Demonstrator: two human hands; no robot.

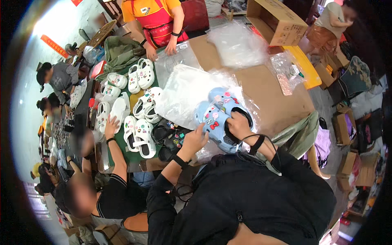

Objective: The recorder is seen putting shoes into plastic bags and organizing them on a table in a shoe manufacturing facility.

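Observation:
A pair of light blue clogs (218, 118) with colourful charms lies on clear plastic bags in front of me. My right hand (239, 125) grips the near clog at its foot opening, the fingers partly hidden inside. Against the left side of that same clog, my left hand (195, 141) presses with bent fingers, close to the charms. Under and beyond the shoes spreads a whitish plastic bag (179, 96). Left of my left hand sit black clogs (164, 136) with charms.
Several white clogs (143, 139) with charms stand on the table's left part, where a co-worker's hand (111, 125) touches one. Across the table, another person's hands (170, 45) rest near plastic sheets. A stack of clear bags (239, 43), a phone (284, 84) and a cardboard box (288, 28) lie beyond.

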